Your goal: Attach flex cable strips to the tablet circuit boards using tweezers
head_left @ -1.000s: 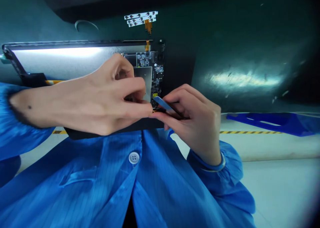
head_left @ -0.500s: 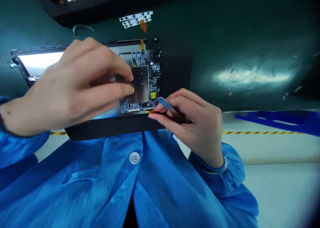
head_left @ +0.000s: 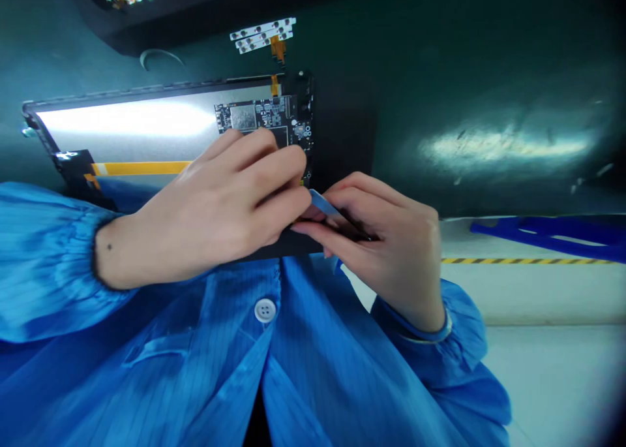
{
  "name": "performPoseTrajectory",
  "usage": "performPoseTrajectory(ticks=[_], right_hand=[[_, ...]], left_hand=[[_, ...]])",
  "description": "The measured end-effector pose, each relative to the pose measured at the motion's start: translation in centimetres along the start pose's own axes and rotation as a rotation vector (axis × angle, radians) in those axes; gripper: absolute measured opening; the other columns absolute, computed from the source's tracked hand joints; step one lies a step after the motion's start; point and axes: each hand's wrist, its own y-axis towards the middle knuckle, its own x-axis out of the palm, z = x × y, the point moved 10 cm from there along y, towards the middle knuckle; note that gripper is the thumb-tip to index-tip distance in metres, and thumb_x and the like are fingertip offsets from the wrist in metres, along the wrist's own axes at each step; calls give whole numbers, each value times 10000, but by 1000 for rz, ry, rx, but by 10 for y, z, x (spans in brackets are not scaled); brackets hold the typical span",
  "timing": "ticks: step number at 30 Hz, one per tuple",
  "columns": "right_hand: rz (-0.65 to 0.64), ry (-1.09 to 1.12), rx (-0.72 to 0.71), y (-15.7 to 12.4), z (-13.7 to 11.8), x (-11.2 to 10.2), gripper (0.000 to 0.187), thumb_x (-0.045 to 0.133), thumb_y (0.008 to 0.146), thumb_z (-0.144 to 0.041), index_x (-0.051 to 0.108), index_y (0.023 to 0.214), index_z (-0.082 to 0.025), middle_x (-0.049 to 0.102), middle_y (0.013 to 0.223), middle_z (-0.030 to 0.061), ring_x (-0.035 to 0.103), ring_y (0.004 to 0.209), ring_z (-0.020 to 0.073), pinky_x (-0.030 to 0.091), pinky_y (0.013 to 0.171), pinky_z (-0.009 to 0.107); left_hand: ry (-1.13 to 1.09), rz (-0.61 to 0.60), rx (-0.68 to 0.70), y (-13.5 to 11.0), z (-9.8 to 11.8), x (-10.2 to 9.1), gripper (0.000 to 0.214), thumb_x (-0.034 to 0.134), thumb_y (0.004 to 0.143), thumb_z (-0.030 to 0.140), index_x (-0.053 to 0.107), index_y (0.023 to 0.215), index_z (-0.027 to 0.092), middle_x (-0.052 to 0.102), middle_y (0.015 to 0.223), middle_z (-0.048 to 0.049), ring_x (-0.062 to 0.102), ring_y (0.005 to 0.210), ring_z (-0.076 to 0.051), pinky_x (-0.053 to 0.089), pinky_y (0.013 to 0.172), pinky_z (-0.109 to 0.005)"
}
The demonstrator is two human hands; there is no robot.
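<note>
An opened tablet [head_left: 161, 111] lies on a dark mat with its silver inner face up. A circuit board [head_left: 243, 116] sits at its right end, partly covered by my left hand [head_left: 229, 199]. That hand is closed, fingers curled over the board's lower right corner; its fingertips meet those of my right hand, and whatever they pinch is hidden. My right hand [head_left: 381, 231] is closed around tweezers [head_left: 325, 205], whose flat blue-grey end points up and left. Its thumb and index finger are at the tablet's lower edge.
Above the tablet lie white strips with dark dots [head_left: 257, 37] and an orange flex tail [head_left: 278, 49]. A black tray [head_left: 127, 32] at the top left holds shiny parts. A thin curved piece [head_left: 161, 54] lies below it. Something blue [head_left: 548, 235] is beyond the table edge.
My left hand has moved right and down, from above the board to my right fingertips, uncovering the tablet's left part and an orange strip. My right hand has barely moved.
</note>
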Motion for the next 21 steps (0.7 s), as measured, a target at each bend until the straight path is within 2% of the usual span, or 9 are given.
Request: performPoseTrajectory(ticks=[4, 6, 10, 14, 17, 19, 21], right_hand=[[-8, -15, 11, 0, 0, -1, 124, 707, 879, -207, 644, 772, -209, 658, 798, -13, 596, 616, 104, 489, 559, 235], [-3, -25, 19, 0, 0, -1, 102, 701, 878, -190, 652, 791, -211, 658, 801, -13, 611, 631, 110, 498, 568, 237], [5, -13, 25, 0, 0, -1, 110, 705, 872, -178, 656, 785, -227, 663, 793, -10, 633, 652, 126, 516, 583, 250], [-15, -11, 30, 1, 0, 1, 85, 717, 873, -208, 674, 802, -229, 676, 810, -3, 650, 653, 136, 530, 585, 262], [-27, 9, 47, 2, 1, 1, 63, 732, 865, -221, 687, 822, -222, 677, 813, -6, 661, 652, 131, 537, 595, 257], [-29, 28, 66, 3, 3, 1, 70, 739, 859, -223, 687, 812, -219, 676, 808, -9, 665, 654, 129, 540, 604, 255], [-27, 46, 86, 3, 5, 1, 80, 750, 851, -222, 686, 802, -216, 673, 802, -11, 667, 656, 129, 543, 614, 255]], left_hand=[[-15, -138, -60, 9, 4, 9, 470, 159, 1035, 192, 604, 913, 101, 541, 951, -23, 671, 1058, -276, 614, 809, -456], [-38, -164, -59, 11, 7, 12, 486, 166, 1023, 170, 637, 920, 116, 563, 900, -26, 690, 1036, -268, 627, 820, -454], [-74, -118, -69, 10, 2, 11, 447, 224, 1025, 205, 646, 876, 184, 583, 843, -9, 716, 921, -198, 648, 793, -383], [-29, -86, -166, 2, -18, 7, 501, 134, 1033, 236, 629, 976, 177, 574, 1008, -12, 701, 940, -177, 629, 760, -372], [34, 7, -183, -6, -22, -8, 323, 284, 1035, 237, 599, 1022, 170, 570, 1043, -21, 679, 918, -166, 608, 722, -340], [28, 56, -128, -11, -16, -13, 204, 405, 1022, 245, 578, 1061, 144, 590, 1053, -52, 663, 917, -186, 601, 722, -346], [-22, 68, -55, -15, -9, -11, 206, 465, 1011, 259, 562, 1101, 102, 595, 1063, -102, 646, 952, -228, 601, 744, -387]])
